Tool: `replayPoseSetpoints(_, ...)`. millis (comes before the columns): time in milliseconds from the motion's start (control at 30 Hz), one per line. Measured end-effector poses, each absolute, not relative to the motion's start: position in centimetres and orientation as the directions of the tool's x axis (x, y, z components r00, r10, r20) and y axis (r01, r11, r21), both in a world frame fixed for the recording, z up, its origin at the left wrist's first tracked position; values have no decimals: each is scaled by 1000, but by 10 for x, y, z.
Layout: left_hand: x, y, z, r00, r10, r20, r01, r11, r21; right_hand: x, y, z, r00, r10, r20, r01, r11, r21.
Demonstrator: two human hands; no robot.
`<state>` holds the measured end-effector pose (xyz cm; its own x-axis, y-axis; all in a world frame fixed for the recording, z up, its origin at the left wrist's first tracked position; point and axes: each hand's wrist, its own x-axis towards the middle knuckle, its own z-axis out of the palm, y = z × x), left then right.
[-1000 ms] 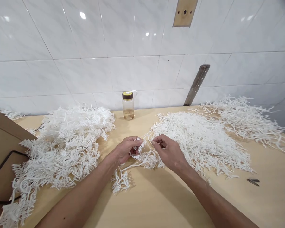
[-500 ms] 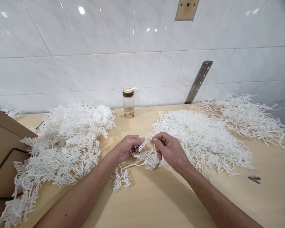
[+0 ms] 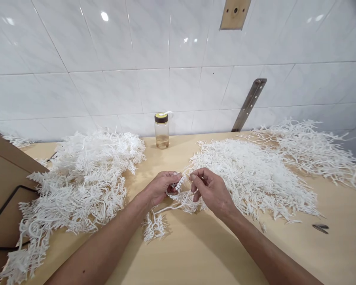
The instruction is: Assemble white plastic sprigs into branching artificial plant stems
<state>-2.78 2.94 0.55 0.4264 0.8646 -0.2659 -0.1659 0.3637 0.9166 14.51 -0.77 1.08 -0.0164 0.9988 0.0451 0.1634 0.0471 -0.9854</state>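
My left hand (image 3: 165, 186) is closed, thumb and fingers pinching a white branched plastic sprig (image 3: 156, 226) over the middle of the table. One stem of it runs down to the left and ends in a feathery tuft lying on the wood. Just to the right, my right hand (image 3: 209, 190) is closed in a pinch beside the sprig's thin upper strands. Whatever lies between its fingertips is too small to make out. Close behind the right hand spreads a pile of white sprigs (image 3: 252, 170).
A larger heap of white sprigs (image 3: 86, 178) lies left, beside a brown box (image 3: 8, 170). At the back stands a bottle (image 3: 161, 132) with some liquid. More loose stems (image 3: 311, 150) lie far right. A small dark metal tool (image 3: 320, 228) rests at right. A metal bracket (image 3: 249, 105) leans against the tiled wall.
The whole view has shifted slightly. My right hand's lower fingers have loosened a little near the sprig, while my left hand keeps its pinch.
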Motion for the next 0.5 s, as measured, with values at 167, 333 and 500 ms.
replayPoseSetpoints(167, -25, 27, 7, 410, 879, -244, -203, 349, 915, 142, -9, 10, -67, 998, -5, 171, 6, -985)
replayPoseSetpoints(333, -24, 26, 5, 432, 873, -226, -176, 327, 928, 142, -9, 8, -124, 991, -56, 190, -31, -981)
replayPoseSetpoints(500, -20, 22, 4, 391, 899, -197, -84, 248, 965, 144, -8, 6, -117, 991, -58, 248, -27, -968)
